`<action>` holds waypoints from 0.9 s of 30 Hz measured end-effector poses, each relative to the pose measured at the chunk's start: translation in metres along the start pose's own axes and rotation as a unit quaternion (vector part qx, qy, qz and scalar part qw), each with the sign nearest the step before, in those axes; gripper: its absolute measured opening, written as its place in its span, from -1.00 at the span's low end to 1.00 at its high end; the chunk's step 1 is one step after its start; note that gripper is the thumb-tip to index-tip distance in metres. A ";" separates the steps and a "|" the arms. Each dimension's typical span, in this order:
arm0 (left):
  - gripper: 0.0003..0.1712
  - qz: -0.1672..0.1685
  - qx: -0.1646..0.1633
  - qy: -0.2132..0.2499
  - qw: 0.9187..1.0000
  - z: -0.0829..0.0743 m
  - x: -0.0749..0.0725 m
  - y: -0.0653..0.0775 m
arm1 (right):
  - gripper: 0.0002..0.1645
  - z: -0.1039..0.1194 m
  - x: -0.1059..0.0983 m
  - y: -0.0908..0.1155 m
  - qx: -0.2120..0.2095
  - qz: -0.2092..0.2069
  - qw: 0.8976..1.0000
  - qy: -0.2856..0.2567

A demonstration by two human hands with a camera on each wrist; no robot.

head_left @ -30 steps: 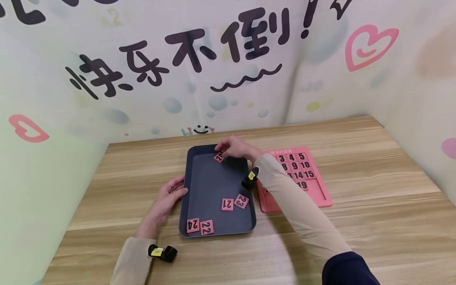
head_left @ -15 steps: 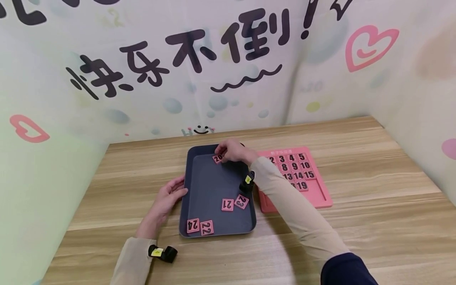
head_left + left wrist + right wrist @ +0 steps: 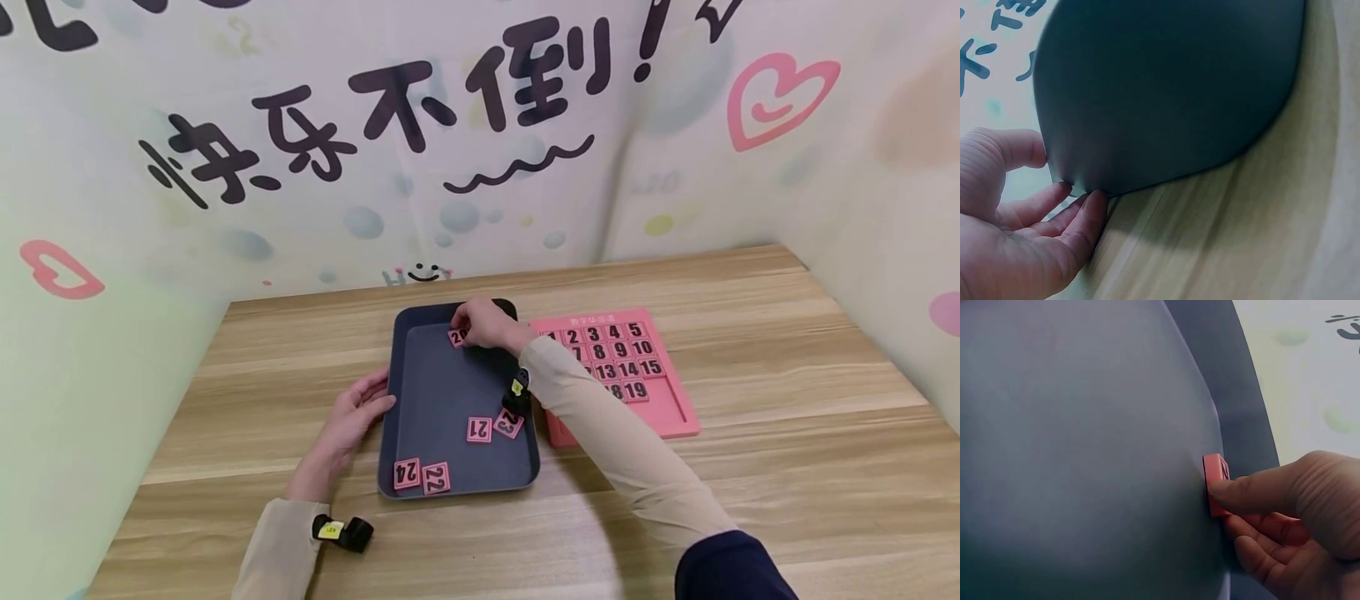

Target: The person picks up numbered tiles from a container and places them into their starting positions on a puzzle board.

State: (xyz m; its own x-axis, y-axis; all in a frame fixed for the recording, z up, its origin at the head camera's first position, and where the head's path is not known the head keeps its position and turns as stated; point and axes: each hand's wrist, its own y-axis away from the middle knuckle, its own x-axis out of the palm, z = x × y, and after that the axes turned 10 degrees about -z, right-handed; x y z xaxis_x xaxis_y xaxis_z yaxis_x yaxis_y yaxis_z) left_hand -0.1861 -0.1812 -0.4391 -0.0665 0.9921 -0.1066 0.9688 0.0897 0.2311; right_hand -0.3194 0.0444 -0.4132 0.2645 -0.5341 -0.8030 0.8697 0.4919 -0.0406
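Note:
My right hand [image 3: 486, 324] pinches a pink number tile [image 3: 458, 336] marked 20 at the far end of the dark grey tray [image 3: 442, 375]. In the right wrist view the thumb presses one face of the tile [image 3: 1215, 487], with the fingers behind it. My left hand [image 3: 356, 412] holds the tray's left edge, thumb at the rim and fingertips against the outer side; the left wrist view shows the hand [image 3: 1041, 219] at the tray wall [image 3: 1160, 94]. Tiles 21 [image 3: 479, 430], 23 [image 3: 508, 423], 24 [image 3: 407, 473] and 22 [image 3: 436, 479] lie in the tray's near half.
Right of the tray lies a pink number puzzle board [image 3: 678, 408] with rows of tiles, partly hidden by the right sleeve [image 3: 622, 433]. Both stand on a wooden table [image 3: 780, 350]. A printed cloth wall [image 3: 480, 225] rises behind the table's far edge.
The 20 tile has turned and shifted slightly within the right hand's fingers at the tray's far end. The right wrist has moved a little left, showing more of the board. The left hand is unchanged.

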 end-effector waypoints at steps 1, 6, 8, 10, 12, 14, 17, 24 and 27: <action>-0.39 0.001 -0.001 0.000 1.000 0.000 0.000 0.000 | -0.67 0.000 0.000 0.000 0.000 0.002 1.000 0.005; -0.39 0.000 0.000 0.000 1.000 0.000 0.001 -0.001 | -0.69 -0.001 -0.001 0.000 0.001 0.013 1.000 0.028; -0.39 0.000 0.001 0.001 1.000 0.000 0.002 -0.002 | -0.70 0.000 -0.003 0.001 0.006 0.016 0.999 0.030; -0.39 0.001 0.004 0.000 1.000 0.000 0.002 -0.002 | -0.72 0.001 -0.007 0.002 0.009 0.018 0.999 0.025; -0.39 0.000 0.005 -0.002 1.000 0.000 0.002 -0.002 | -0.72 0.002 -0.011 0.004 0.007 0.017 1.000 0.019; -0.39 0.000 0.005 -0.002 1.000 -0.001 0.002 -0.002 | -0.71 0.003 -0.017 0.007 -0.002 0.011 1.000 0.012; -0.40 -0.002 0.004 -0.002 1.000 -0.002 0.003 -0.001 | -0.72 0.003 -0.029 0.014 -0.020 0.002 1.000 -0.011; -0.40 -0.004 0.002 -0.009 1.000 -0.004 0.003 0.002 | -0.72 -0.006 -0.065 0.045 -0.048 -0.042 0.996 -0.065; -0.40 -0.006 0.002 -0.011 1.000 -0.003 0.003 0.002 | -0.68 -0.013 -0.082 0.064 -0.053 -0.063 0.993 -0.085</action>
State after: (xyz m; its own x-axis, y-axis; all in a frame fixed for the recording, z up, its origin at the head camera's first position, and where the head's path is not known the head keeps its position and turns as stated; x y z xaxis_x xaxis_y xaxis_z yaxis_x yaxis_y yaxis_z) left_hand -0.1855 -0.1782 -0.4357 -0.0732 0.9886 -0.1316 0.9689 0.1018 0.2255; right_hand -0.2906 0.1291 -0.3577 0.2314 -0.7000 -0.6756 0.8535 0.4794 -0.2043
